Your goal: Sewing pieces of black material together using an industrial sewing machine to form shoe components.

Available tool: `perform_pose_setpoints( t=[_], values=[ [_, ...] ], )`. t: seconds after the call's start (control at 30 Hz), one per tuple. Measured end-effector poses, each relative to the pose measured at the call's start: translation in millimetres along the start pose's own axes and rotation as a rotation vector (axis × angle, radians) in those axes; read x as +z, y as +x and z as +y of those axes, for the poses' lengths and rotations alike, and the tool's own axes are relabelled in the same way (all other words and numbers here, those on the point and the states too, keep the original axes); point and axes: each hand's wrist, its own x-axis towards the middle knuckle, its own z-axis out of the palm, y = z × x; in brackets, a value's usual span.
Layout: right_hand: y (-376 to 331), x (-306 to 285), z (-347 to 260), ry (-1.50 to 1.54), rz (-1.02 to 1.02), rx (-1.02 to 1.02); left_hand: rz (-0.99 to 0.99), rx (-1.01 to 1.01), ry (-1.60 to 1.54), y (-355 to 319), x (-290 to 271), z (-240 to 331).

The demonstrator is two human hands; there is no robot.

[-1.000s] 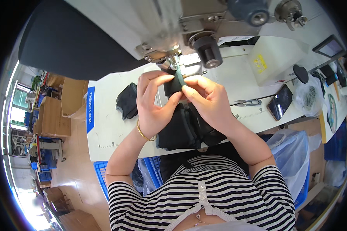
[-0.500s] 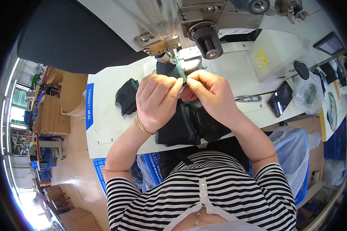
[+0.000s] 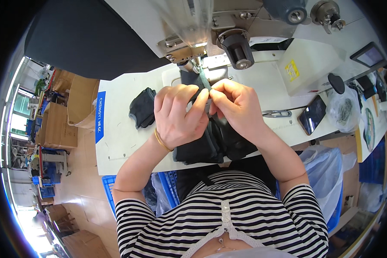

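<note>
Two hands (image 3: 206,112), one dark fabric piece (image 3: 215,139)

Black fabric (image 3: 210,144), white table (image 3: 124,142), b/w striped shirt (image 3: 228,215).

Dark fabric piece (image 3: 217,142) bunched at table edge w/ narrow grey-green strip (image 3: 204,79) running up under needle
</note>
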Motion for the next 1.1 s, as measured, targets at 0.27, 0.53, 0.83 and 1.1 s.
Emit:
perform_pose_setpoints(
  t=[0.27,0.53,0.83,1.1],
  values=[
    [-2.7,7.8,-2.1,0.083,0.055,0.019,0.101,0.133,0.017,-12.0,12.0,-18.3],
    [4.6,14.3,6.6,0.17,0.048,-0.005,0.137,0.203,0.044,-7.1,14.4,-30.8],
    [3.4,15.3,6.7,0.207,0.078,0.056,0.189,0.246,0.035,-4.9,28.3,-46.4],
    [-3.2,13.0,4.7,0.169,0.054,0.072,0.255,0.212,0.031,-6.1,43.3,-58.6]
  ],
)
